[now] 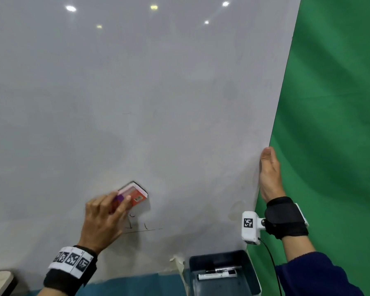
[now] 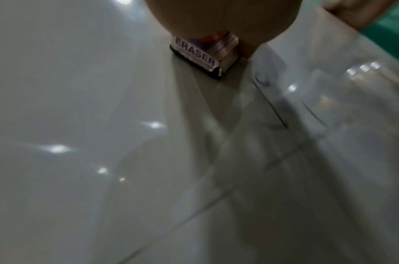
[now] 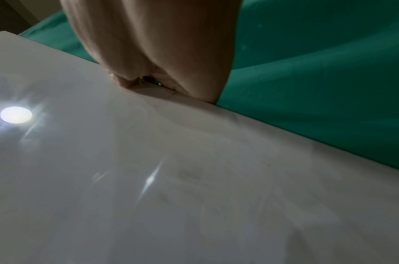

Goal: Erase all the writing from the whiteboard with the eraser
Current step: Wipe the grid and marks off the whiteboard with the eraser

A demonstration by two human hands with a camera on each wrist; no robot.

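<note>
A large whiteboard (image 1: pixel 137 92) fills the head view, almost blank. A few black strokes and a thin line of writing (image 1: pixel 144 228) sit low in the middle. My left hand (image 1: pixel 104 218) grips an orange and purple eraser (image 1: pixel 135 194) and presses its dark felt flat on the board just above those strokes. In the left wrist view the eraser (image 2: pixel 200 55) shows its label under my palm. My right hand (image 1: pixel 269 174) holds the board's right edge, thumb on the front face; the right wrist view shows the right hand (image 3: pixel 162 53) wrapped over that edge.
A grey tray (image 1: pixel 251 272) with black-and-white markers (image 1: pixel 217 274) stands below the board at the right. A green curtain (image 1: pixel 329 124) hangs behind the board's right edge. Peeling tape (image 1: pixel 178 263) marks the board's bottom edge.
</note>
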